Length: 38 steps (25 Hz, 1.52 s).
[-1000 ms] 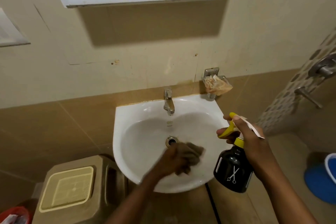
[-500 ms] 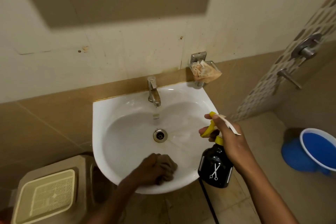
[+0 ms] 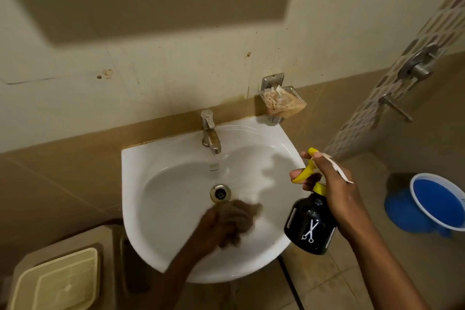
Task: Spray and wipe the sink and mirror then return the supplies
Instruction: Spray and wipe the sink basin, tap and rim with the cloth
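Head view: the left hand point(image 3: 216, 228), clenched on a brown rag point(image 3: 239, 216), has swept back up beside the drain point(image 3: 220, 193) of the white sink point(image 3: 176, 158); the right hand point(image 3: 337, 191) grips the black spray bottle point(image 3: 309, 226) at the rim. Wiping continues; mirror out of frame.

The left hand point(image 3: 219, 228) reaches in from the lower edge, forearm angled up and to the right, palm down and fingers bunched around a cloth point(image 3: 239, 216); it is blurred. The right hand point(image 3: 337, 194) comes in from the lower right, forearm bare, wrist bent slightly inward. Its fingers wrap the neck of a bottle point(image 3: 310, 226), the index finger hooked over the trigger and the thumb pointing up behind the head. The two hands are apart.
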Motion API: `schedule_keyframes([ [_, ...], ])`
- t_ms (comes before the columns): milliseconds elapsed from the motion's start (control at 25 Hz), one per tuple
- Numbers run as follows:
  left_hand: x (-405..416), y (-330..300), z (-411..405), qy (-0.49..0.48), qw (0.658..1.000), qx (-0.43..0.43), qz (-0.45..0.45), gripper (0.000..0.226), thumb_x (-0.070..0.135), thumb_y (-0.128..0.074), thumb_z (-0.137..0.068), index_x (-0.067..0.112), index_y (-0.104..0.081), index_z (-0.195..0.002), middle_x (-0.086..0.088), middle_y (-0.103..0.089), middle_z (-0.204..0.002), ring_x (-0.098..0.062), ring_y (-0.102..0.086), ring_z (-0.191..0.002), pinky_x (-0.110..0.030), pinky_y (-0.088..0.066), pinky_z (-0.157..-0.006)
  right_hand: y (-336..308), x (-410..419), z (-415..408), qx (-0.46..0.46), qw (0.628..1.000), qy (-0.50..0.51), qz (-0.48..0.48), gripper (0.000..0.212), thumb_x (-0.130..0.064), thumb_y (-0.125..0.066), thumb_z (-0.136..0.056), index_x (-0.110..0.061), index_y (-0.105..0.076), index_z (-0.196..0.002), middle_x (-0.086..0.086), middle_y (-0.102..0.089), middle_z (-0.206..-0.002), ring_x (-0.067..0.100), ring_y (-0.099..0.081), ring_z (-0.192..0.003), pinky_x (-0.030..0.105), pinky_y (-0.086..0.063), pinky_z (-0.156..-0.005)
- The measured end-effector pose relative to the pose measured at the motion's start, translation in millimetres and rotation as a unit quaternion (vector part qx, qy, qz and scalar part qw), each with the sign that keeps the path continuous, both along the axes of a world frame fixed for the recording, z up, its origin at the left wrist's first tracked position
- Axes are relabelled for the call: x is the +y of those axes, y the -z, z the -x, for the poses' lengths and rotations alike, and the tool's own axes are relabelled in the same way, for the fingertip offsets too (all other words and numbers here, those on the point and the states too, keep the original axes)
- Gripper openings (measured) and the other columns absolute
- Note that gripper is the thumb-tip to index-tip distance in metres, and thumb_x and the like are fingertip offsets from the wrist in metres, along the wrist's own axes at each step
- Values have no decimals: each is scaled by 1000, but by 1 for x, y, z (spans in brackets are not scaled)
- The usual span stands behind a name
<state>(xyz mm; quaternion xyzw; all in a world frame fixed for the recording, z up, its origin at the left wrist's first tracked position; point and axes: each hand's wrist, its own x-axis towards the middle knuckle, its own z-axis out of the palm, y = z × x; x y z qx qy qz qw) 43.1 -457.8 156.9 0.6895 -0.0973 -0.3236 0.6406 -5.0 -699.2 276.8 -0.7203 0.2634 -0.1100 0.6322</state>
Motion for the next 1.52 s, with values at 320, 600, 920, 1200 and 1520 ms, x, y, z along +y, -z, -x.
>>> schedule_keyframes([
  [320,-29,98,-48,-2,916,-142,-376,46,24,-62,-82,25,-53,-127,-10,-42,-128,-41,-49,-117,-53,-52,-94,7,6,19,4,1000,-15,8,43,-27,-45,-109,3,-75,-103,-3,-83,-85,0,-69,-70,20,-58,-65],
  [600,-64,25,14,149,988,16,30,43,31,-67,-86,-11,-61,-86,-9,-47,-65,-13,-55,-56,-23,-42,-53,-20,-27,36,-16,999,40,-19,48,-31,-47,-107,-4,-75,-80,-5,-81,-102,19,-77,-84,23,-58,-69],
  [920,-64,26,77,255,944,-194,-73,44,25,-69,-81,21,-58,-123,-3,-59,-123,-20,-58,-114,-45,-48,-96,-6,2,27,39,999,-33,-15,37,-29,-47,-108,-5,-76,-105,20,-79,-89,27,-78,-87,33,-55,-73],
  [1200,-43,42,-43,-113,993,-23,20,19,5,-63,-88,20,-74,-95,-14,-69,-82,-28,-70,-70,-30,-51,-51,18,14,17,46,999,-25,-12,32,-31,-50,-107,-14,-77,-106,25,-78,-84,20,-79,-82,40,-59,-78],
  [1520,-76,122,-55,-69,912,-200,-351,55,27,-61,-76,35,-48,-129,-5,-44,-120,-37,-52,-109,-51,-54,-83,36,-2,49,99,995,1,17,26,-33,-52,-106,-23,-76,-106,11,-82,-81,28,-76,-85,43,-58,-82],
])
